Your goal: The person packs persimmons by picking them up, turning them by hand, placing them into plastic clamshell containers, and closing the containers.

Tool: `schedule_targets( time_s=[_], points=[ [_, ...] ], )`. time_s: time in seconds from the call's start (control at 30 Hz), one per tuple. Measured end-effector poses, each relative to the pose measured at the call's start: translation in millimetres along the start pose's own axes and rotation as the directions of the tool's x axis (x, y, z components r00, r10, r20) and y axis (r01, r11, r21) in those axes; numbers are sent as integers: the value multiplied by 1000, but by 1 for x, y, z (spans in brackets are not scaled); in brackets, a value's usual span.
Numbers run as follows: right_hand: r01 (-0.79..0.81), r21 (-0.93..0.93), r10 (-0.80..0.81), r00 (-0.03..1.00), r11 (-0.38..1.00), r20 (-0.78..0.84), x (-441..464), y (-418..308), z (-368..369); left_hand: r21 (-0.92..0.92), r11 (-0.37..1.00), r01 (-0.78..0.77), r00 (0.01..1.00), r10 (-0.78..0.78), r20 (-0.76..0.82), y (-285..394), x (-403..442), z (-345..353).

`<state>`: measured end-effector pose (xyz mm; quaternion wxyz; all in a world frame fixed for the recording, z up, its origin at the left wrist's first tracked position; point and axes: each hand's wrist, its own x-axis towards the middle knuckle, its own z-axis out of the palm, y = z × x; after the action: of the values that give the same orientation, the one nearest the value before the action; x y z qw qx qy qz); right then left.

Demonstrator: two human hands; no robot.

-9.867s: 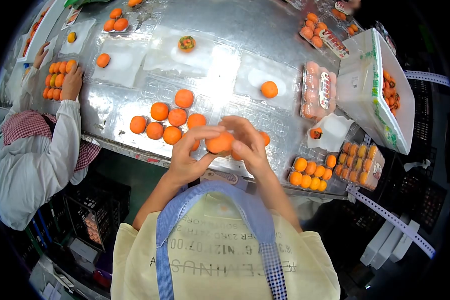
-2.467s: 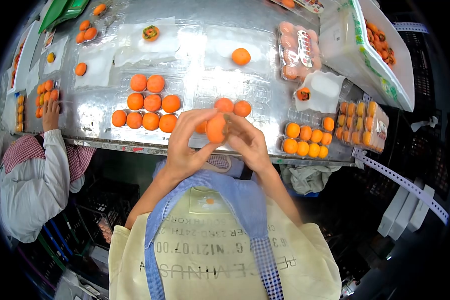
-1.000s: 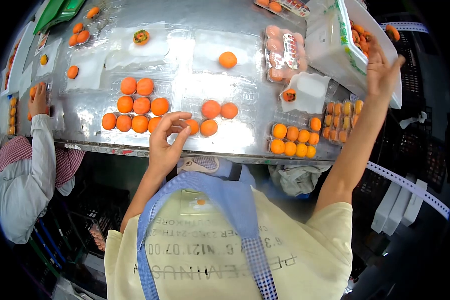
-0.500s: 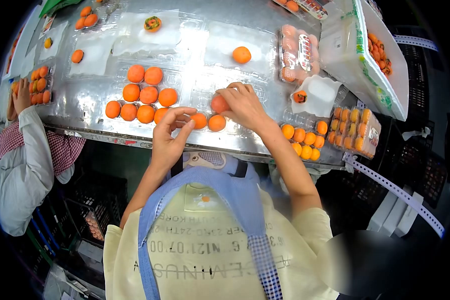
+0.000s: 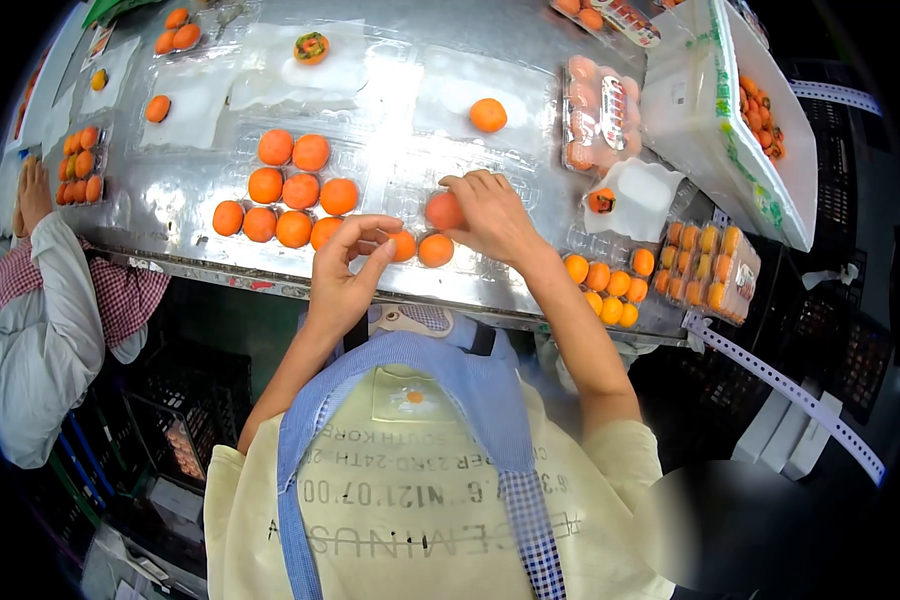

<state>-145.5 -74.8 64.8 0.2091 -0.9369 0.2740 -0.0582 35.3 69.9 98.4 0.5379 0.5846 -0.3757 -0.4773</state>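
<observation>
The right hand (image 5: 488,215) is arching over a clear tray (image 5: 400,187) near the front of the metal table (image 5: 150,225), its fingers meeting the edge of a smooth orange persimmon (image 5: 444,210) seated in that tray; since the back of the hand is covering what lies beneath, I cannot tell whether it is grasping this fruit or another. The left hand (image 5: 348,268) is holding nothing, its fingers and thumb curling around a gap just beside a front-row persimmon (image 5: 402,246), while a bare neighbouring persimmon (image 5: 436,250) is sitting to the right. The fruits are looking firm, fairly light and slick-skinned, likely to bruise under hard fingertips, so cupping each around its widest part should be safest. Their rounded, slightly flattened bodies are standing out against thin, moulded plastic that should be flexing easily; soft white sheets (image 5: 450,90) are lying beyond, and a stiff foam box (image 5: 685,100) is standing to the right
</observation>
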Motion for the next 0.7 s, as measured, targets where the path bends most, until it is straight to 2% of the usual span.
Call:
schedule_targets(
  time_s=[0.07,0.17,0.23,0.27,0.3,0.4,0.47,0.53,0.7],
  points=[
    [26,20,-25,997,999,-71,-1,2,3,8,1000,4,1000,-4,0,-2,0,0],
    [-183,256,193,981,949,-14,-4,-5,-8,6,1000,25,1000,-25,13,-3,0,-1],
    [-256,650,363,931,716,-32,-11,-11,-8,-15,1000,25,999,-25,23,-3,1,-1],
    [-257,803,443,896,538,-10,-16,-14,-8,-24,999,25,999,-25,29,-3,1,0],
    [-269,920,454,883,284,118,-19,-18,-11,-39,999,11,999,-9,52,0,2,1],
    [-159,970,400,889,-185,222,-26,-41,-16,-55,998,-40,992,46,114,15,7,8],
    [-122,960,380,900,-253,214,-32,-52,-9,-30,995,-90,985,94,142,22,9,15],
    [-85,938,312,930,-336,196,-32,-63,-18,-93,994,-54,975,73,208,24,9,18],
    [-104,905,344,902,-412,260,-37,-74,-16,-161,987,-3,963,46,267,23,6,19]
  ],
)
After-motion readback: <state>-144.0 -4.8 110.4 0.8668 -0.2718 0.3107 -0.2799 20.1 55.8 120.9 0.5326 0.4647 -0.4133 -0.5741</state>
